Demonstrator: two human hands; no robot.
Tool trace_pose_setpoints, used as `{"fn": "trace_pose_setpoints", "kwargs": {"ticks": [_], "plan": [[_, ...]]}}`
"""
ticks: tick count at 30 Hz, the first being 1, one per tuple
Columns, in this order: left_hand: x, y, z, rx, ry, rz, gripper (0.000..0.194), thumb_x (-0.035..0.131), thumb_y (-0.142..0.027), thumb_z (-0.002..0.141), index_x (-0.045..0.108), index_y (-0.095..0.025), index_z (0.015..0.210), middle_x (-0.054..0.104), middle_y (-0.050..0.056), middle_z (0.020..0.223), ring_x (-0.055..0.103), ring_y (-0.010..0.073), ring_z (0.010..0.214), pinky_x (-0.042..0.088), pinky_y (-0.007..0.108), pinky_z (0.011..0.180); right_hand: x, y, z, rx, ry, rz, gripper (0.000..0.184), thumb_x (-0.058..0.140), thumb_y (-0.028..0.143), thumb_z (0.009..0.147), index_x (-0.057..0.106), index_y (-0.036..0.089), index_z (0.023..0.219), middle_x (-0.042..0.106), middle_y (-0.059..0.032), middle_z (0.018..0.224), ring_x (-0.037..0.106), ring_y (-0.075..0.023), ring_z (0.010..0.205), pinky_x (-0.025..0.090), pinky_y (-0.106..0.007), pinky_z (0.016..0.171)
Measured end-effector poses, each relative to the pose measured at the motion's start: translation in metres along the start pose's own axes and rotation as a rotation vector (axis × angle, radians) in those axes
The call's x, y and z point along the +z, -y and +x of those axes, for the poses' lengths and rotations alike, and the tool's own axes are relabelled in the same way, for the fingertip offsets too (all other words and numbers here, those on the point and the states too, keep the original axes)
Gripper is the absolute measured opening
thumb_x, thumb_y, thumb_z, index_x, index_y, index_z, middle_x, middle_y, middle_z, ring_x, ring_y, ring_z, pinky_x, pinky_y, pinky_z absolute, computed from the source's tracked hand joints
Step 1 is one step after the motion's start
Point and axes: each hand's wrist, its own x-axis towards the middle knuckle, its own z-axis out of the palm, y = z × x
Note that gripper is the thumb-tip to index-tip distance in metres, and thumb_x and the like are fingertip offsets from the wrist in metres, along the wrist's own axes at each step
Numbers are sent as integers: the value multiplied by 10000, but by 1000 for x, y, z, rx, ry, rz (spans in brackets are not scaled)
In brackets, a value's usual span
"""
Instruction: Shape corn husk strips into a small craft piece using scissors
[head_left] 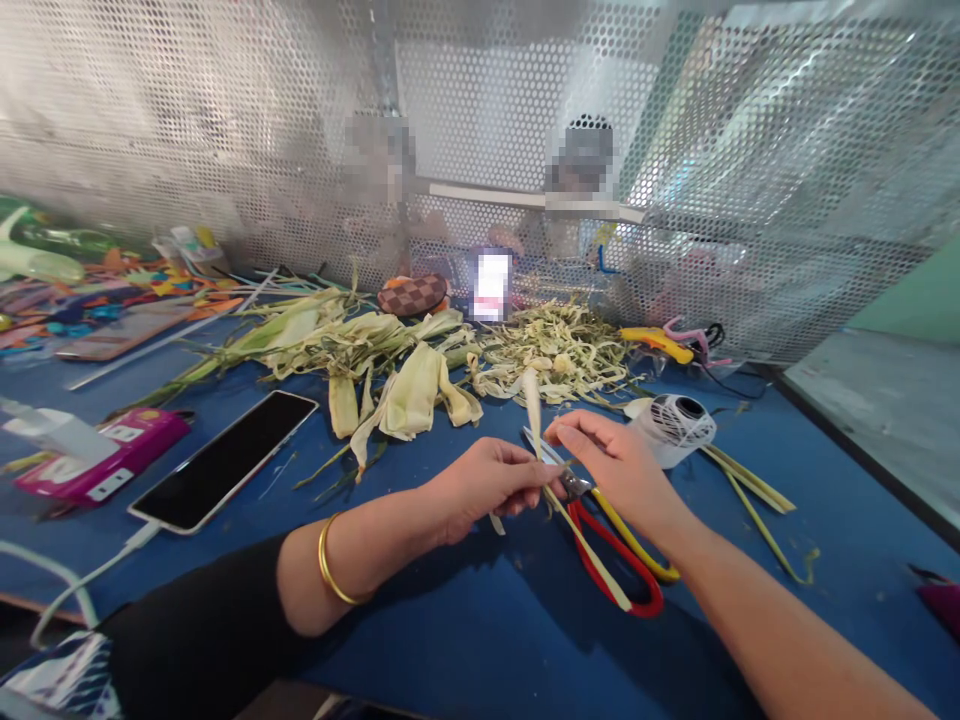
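My left hand is closed in a pinch on a narrow pale strip of dried corn husk. The strip stands up with a wider end on top, and a thin tail slants down to the right. My right hand is just beside it, fingers curled and thumb near the forefinger; whatever they may hold is hidden. Below the hands, a pair of scissors with red and yellow handles lies on the blue table. A spool of thread in white netting stands right behind my right hand.
Broad corn husks and a heap of shredded husk lie ahead. A charging phone and a magenta power strip are on the left. Loose stalks and a yellow-handled tool lie right. A perforated metal screen closes the back.
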Motion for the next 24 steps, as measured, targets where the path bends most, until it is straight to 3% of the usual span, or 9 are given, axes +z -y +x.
{"fn": "trace_pose_setpoints", "kwargs": {"ticks": [3, 5, 10, 18, 24], "plan": [[-4, -1, 3, -5, -18, -109, 454, 611, -570, 725, 697, -127, 678, 498, -24, 517, 377, 45, 428, 220, 199, 406, -20, 1, 4, -9, 257, -59, 257, 492, 399, 868, 655, 200, 859, 686, -28, 841, 615, -185, 815, 455, -291, 741], [-6, 0, 4, -6, -24, -129, 474, 582, -578, 748, 696, -122, 681, 499, -20, 518, 380, 44, 427, 220, 196, 401, -27, 0, 5, -7, 314, -130, 222, 540, 392, 849, 664, 209, 864, 688, -16, 840, 612, -176, 801, 451, -277, 727], [-6, 1, 4, -3, -4, -50, 319, 749, -436, 622, 694, -126, 671, 507, -32, 498, 408, 42, 435, 272, 179, 417, -25, -5, 5, -106, 204, -240, 205, 555, 319, 829, 640, 199, 686, 654, 0, 680, 581, -148, 662, 434, -251, 633], [-4, -4, 3, 21, -68, -14, 345, 778, -447, 589, 630, -135, 577, 570, -15, 497, 465, 54, 422, 352, 191, 436, -12, 0, 3, -253, -3, -380, 235, 538, 253, 850, 614, 197, 636, 664, -10, 651, 592, -155, 637, 413, -269, 629], [-4, -6, 1, 1, -79, -15, 352, 793, -444, 582, 629, -133, 563, 582, -10, 488, 487, 64, 417, 388, 202, 453, -11, -12, 6, -260, 7, -441, 221, 542, 269, 875, 643, 209, 688, 682, -8, 691, 612, -167, 663, 435, -293, 660]]}}
